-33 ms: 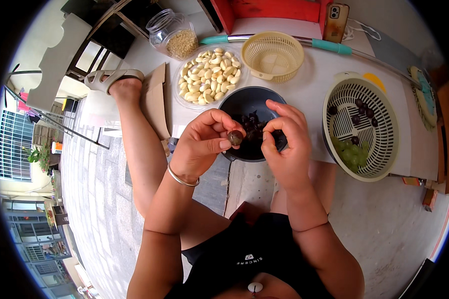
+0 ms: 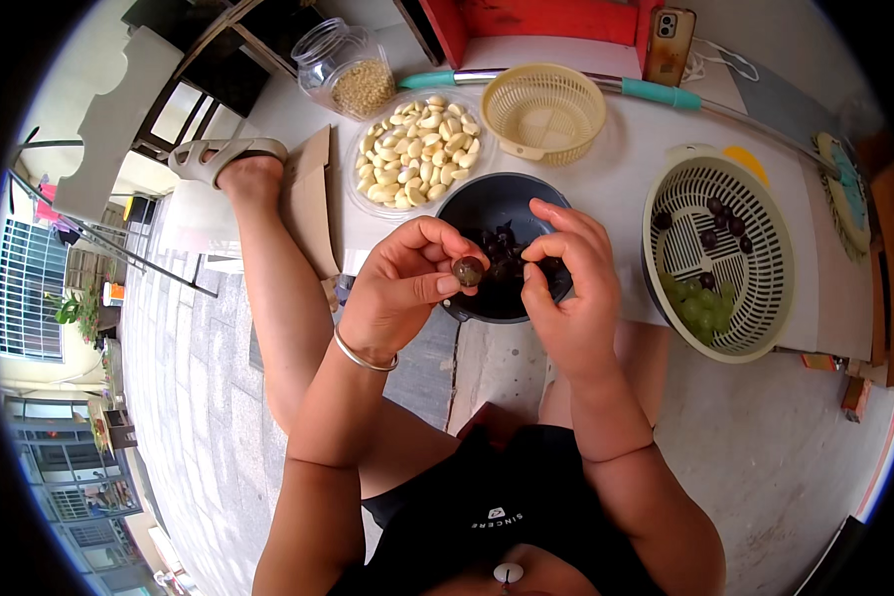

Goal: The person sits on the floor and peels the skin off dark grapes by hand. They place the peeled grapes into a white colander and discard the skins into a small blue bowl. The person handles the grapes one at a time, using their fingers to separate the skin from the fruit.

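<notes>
Between the thumb and fingers of my left hand (image 2: 397, 283) is a round brownish grape (image 2: 467, 270), its skin looking partly off. My right hand (image 2: 574, 278) is just to the right, thumb and index finger pinched together; whatever they may hold is too small to make out. Below both hands stands a dark grey bowl (image 2: 487, 194) with dark grape skins (image 2: 505, 248) inside, partly hidden by my fingers. A pale colander (image 2: 780, 298) at the right holds several dark grapes (image 2: 730, 223) and, nearer me, a pile of pale green peeled grapes (image 2: 700, 306).
Beyond the bowl are a plate of peeled garlic cloves (image 2: 417, 154), a cream plastic basket (image 2: 546, 114) and a clear jar (image 2: 353, 79) of pale grains. A pole with teal grips (image 2: 661, 92) crosses behind them. A phone (image 2: 669, 45) leans by a red frame (image 2: 546, 22).
</notes>
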`<state>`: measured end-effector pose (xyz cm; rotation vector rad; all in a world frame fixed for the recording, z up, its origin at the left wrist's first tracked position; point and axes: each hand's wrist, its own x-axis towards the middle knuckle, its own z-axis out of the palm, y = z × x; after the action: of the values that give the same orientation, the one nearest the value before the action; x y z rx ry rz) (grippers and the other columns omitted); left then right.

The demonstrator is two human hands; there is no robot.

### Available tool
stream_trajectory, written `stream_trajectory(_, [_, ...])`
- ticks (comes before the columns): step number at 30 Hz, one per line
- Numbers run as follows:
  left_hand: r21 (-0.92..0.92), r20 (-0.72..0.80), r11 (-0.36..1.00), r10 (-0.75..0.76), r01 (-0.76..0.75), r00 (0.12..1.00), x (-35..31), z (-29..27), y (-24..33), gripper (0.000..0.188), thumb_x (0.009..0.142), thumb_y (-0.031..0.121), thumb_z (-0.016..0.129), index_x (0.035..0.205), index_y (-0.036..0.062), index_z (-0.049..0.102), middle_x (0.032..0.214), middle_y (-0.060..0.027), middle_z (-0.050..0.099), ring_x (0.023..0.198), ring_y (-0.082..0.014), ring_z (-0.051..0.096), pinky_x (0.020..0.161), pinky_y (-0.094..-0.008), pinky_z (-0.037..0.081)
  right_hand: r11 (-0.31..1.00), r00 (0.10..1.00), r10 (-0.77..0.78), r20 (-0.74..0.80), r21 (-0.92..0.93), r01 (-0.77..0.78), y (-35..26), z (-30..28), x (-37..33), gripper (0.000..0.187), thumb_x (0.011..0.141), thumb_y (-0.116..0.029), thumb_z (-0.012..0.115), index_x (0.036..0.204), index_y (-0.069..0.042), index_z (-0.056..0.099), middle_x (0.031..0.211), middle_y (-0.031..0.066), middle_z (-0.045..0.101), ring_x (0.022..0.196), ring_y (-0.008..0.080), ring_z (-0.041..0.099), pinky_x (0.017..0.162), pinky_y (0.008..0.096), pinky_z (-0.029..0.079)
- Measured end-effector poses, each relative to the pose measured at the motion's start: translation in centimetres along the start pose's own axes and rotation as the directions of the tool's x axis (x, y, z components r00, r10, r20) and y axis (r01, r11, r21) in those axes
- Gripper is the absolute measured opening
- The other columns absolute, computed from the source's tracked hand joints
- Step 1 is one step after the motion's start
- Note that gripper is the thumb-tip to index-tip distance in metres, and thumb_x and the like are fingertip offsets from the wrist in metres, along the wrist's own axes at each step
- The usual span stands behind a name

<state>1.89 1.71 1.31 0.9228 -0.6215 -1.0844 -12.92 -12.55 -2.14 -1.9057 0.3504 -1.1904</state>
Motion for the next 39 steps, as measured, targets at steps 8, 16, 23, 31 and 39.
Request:
stream_trajectory(8, [0.226, -0.113, 0.974, 0.057, -0.031, 0.992, -0.4, 0.7, -0.4, 0.028, 0.084, -0.008, 0.070, 0.109, -0.0003, 0.063, 0.111, -0.0117, 0.068, 0.101, -0.0186, 0.066, 0.093, -0.0331, 0.053, 0.993, 0.994, -0.104, 0.039, -0.049, 0.106, -1.1, 0.8, -0.3, 0.020, 0.074, 0.001, 0.074, 0.091, -0.006, 0.067, 0.124, 0.0133, 0.065, 0.113, 0.0342, 0.058, 0.097, 0.0432, 0.046])
stream_trajectory(16, [0.244, -0.059, 0.969, -0.028, 0.042, 0.998, -0.6, 1.0, 0.0, 0.029, 0.084, -0.013, 0.067, 0.110, -0.0013, 0.064, 0.112, -0.0101, 0.067, 0.099, -0.0151, 0.065, 0.089, -0.0288, 0.053, 0.995, 0.995, -0.090, 0.035, -0.037, 0.091, -1.1, 1.1, -0.3, 0.019, 0.072, 0.005, 0.070, 0.085, -0.005, 0.062, 0.120, 0.0128, 0.067, 0.110, 0.0335, 0.060, 0.095, 0.0429, 0.048])
stream_trajectory(23, [-0.072, -0.029, 0.994, -0.079, 0.076, 0.996, -0.2, 0.5, -0.3, 0.027, 0.085, -0.006, 0.067, 0.112, -0.0022, 0.063, 0.106, -0.0126, 0.070, 0.097, -0.0202, 0.068, 0.089, -0.0313, 0.054, 1.000, 1.000, -0.012, -0.007, 0.010, 0.012, -0.6, 1.0, -0.3, 0.019, 0.072, 0.006, 0.068, 0.086, -0.005, 0.063, 0.116, 0.0135, 0.068, 0.109, 0.0320, 0.061, 0.094, 0.0422, 0.048])
stream_trajectory(31, [0.067, -0.164, 0.997, 0.058, -0.047, 0.985, -0.3, 0.8, -1.2, 0.034, 0.081, -0.012, 0.070, 0.113, 0.0001, 0.063, 0.114, -0.0122, 0.067, 0.107, -0.0216, 0.066, 0.094, -0.0339, 0.055, 0.997, 0.996, -0.081, -0.022, -0.007, 0.081, -0.6, 0.8, -0.2, 0.010, 0.076, -0.001, 0.071, 0.084, -0.005, 0.067, 0.119, 0.0149, 0.067, 0.107, 0.0340, 0.061, 0.094, 0.0433, 0.047])
stream_trajectory(39, [0.478, -0.099, 0.814, 0.423, -0.330, 0.901, -0.4, 1.7, -2.9, 0.038, 0.077, -0.020, 0.071, 0.106, 0.0017, 0.061, 0.121, -0.0120, 0.059, 0.110, -0.0204, 0.062, 0.096, -0.0336, 0.053, 0.998, 0.999, -0.020, -0.030, 0.050, 0.022, -0.8, 1.3, -0.7, 0.015, 0.073, -0.003, 0.076, 0.085, -0.005, 0.067, 0.123, 0.0160, 0.066, 0.109, 0.0348, 0.060, 0.095, 0.0442, 0.046])
